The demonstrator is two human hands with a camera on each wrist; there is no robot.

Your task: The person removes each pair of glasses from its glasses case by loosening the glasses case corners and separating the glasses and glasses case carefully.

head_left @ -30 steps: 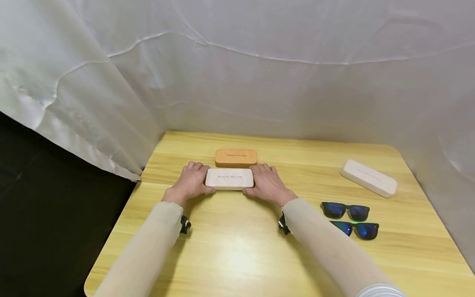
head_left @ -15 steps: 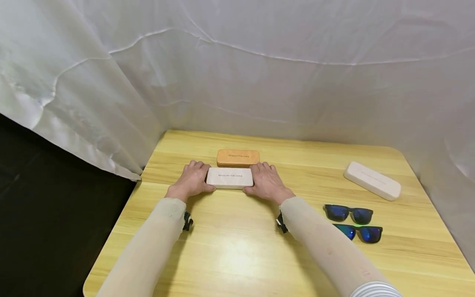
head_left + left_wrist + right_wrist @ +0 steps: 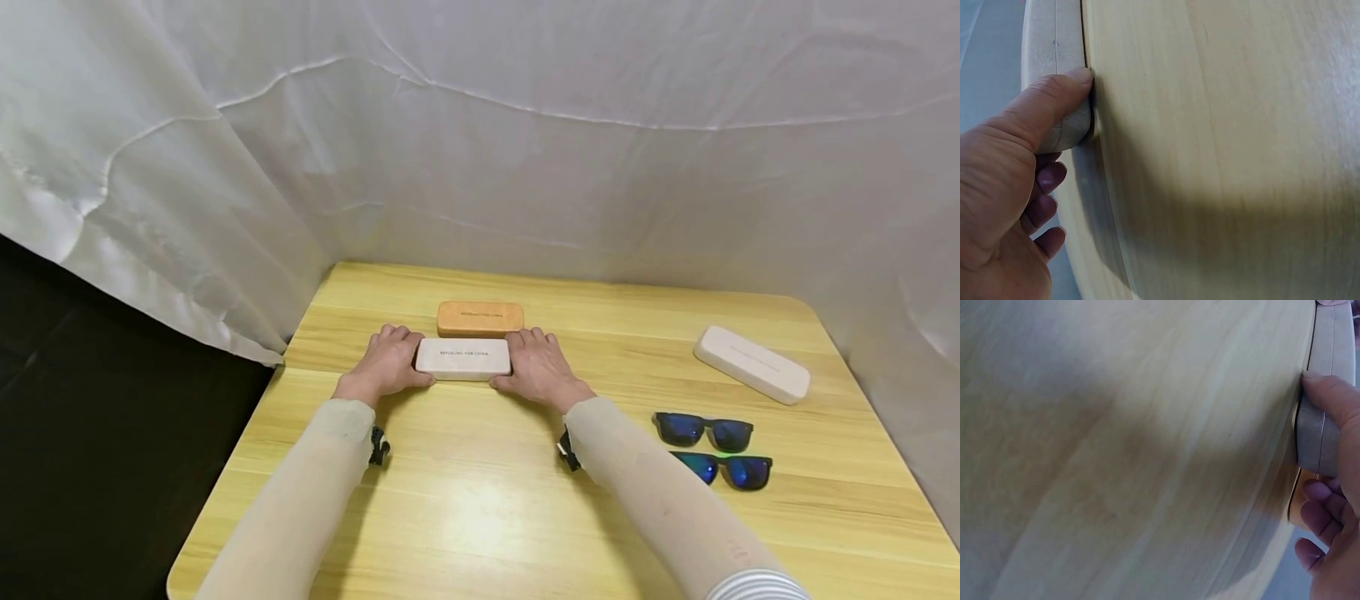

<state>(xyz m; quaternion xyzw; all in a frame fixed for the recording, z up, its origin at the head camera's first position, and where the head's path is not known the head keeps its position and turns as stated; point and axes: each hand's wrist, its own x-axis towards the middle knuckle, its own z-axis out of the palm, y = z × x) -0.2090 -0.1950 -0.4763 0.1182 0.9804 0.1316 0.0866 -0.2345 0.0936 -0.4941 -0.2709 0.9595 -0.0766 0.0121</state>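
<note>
A white glasses case [image 3: 463, 359] with small lettering on its lid lies on the table between both hands. My left hand [image 3: 384, 365] grips its left end, and the thumb presses the near side in the left wrist view. At the right end my right hand [image 3: 542, 369] grips the same case, thumb in front and fingers behind. Its lid is closed; a seam runs along the side [image 3: 1055, 50]. Just behind it sits an orange glasses case [image 3: 480, 318], close to the right hand's fingers in the right wrist view.
Another white glasses case [image 3: 752, 364] lies at an angle on the right of the wooden table [image 3: 480, 533]. Nearer to me are two pairs of sunglasses, one [image 3: 703, 432] behind the other [image 3: 723, 471], beside the right forearm. A pale curtain [image 3: 525, 183] hangs along the back.
Both hands keep their hold on the white glasses case, which stays in place. The view has shifted only slightly.
</note>
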